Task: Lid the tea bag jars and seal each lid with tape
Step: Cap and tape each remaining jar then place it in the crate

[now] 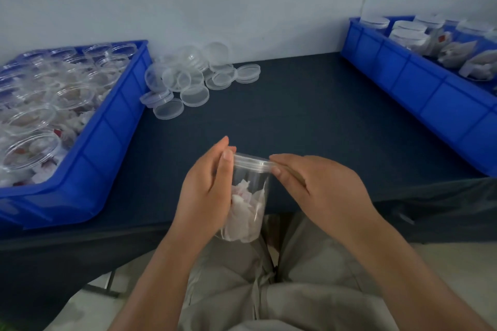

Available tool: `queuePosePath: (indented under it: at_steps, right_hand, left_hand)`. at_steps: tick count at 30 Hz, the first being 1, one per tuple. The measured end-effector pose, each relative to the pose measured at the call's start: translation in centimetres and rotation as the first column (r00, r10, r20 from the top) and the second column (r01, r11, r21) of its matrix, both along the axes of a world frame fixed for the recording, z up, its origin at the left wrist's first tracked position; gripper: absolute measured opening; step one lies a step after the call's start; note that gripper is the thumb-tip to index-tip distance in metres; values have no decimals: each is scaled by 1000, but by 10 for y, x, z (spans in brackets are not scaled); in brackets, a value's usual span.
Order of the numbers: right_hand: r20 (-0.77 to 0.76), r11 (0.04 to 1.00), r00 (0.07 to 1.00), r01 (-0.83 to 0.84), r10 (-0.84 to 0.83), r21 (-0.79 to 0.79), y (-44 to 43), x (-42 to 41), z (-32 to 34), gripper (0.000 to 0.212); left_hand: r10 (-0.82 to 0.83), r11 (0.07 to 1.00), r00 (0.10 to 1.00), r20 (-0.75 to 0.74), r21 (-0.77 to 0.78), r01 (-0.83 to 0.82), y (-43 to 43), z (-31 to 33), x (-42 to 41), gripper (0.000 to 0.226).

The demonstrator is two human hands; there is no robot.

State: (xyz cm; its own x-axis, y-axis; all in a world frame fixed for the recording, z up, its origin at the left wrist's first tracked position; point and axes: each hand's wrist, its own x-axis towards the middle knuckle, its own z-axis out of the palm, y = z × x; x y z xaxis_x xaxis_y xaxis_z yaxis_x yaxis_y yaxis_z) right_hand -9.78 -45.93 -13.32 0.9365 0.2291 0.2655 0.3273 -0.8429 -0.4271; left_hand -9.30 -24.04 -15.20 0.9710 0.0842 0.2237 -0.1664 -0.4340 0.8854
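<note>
A clear plastic jar [248,196] with white tea bags inside is held over the table's front edge, above my lap. A clear lid [251,162] sits on its top. My left hand [204,191] grips the jar's left side, thumb up by the lid rim. My right hand [317,188] pinches the lid's right edge, and a thin tan strip that looks like tape [294,175] lies under its fingers. A heap of loose clear lids [193,78] lies at the back of the dark table.
A blue bin [107,126] on the left holds several open jars of tea bags. A second blue bin [419,88] at the right back holds lidded jars lying on their sides. The dark table top [309,121] stretches between them. A pale wall stands behind.
</note>
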Motion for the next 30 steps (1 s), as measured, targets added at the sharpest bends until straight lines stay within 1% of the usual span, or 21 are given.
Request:
queuePosePath:
  at_steps: [2,3,5,9,10,12,14,16,18,20,22,25,28,30]
  right_hand:
    - [-9,1000,1000,2,-2,0,2,0,1,57]
    - [-4,1000,1000,2,-2,4,3,-1,1,58]
    - [31,1000,999,9,-9,4,6,-4,1,55]
    - [77,999,997,31,-30,-12,14,-9,-1,51]
    - [84,999,996,30,-28,-17,17,-11,-2,49]
    - [95,999,995,27,-25,-20,21,-13,-4,45]
    - [91,1000,996,6,-8,19,21,-12,-2,45]
    - [28,997,997,-67,66,48,14,-8,3,49]
    - [-40,984,985,-163,166,67,5,-4,8,50]
    - [-72,972,973,-213,221,101,-4,0,11,48]
    - [-91,962,965,-231,245,143,-8,3,13,47]
    - [-114,956,959,-236,258,175,-14,8,15,47]
    - [-138,952,955,-233,262,196,-16,10,16,45]
    - [-136,948,952,-245,275,203,-14,8,16,40]
  left_hand:
    - [6,998,1000,-16,-57,-7,-8,3,-6,82]
    - [23,998,1000,-17,-59,-24,-11,6,-8,92]
    - [59,998,998,-21,-9,-59,-14,10,-10,105]
    - [59,989,997,-40,139,-53,-10,13,-10,111]
    - [66,985,997,-33,161,-60,-9,14,-10,111]
    - [86,985,996,-15,150,-82,-9,13,-11,107]
    - [87,991,996,-6,98,-86,-7,14,-10,101]
    - [72,997,997,2,20,-72,-1,18,-8,98]
    - [35,995,999,-4,-89,-35,7,21,-6,99]
    - [-28,978,999,-29,-206,21,13,24,-4,103]
    - [-83,946,994,-65,-319,58,17,24,-2,104]
    - [-201,870,975,-99,-475,131,23,20,-1,103]
    - [-310,803,945,-102,-561,203,25,17,-2,113]
    - [-359,774,928,-99,-588,237,22,12,-4,109]
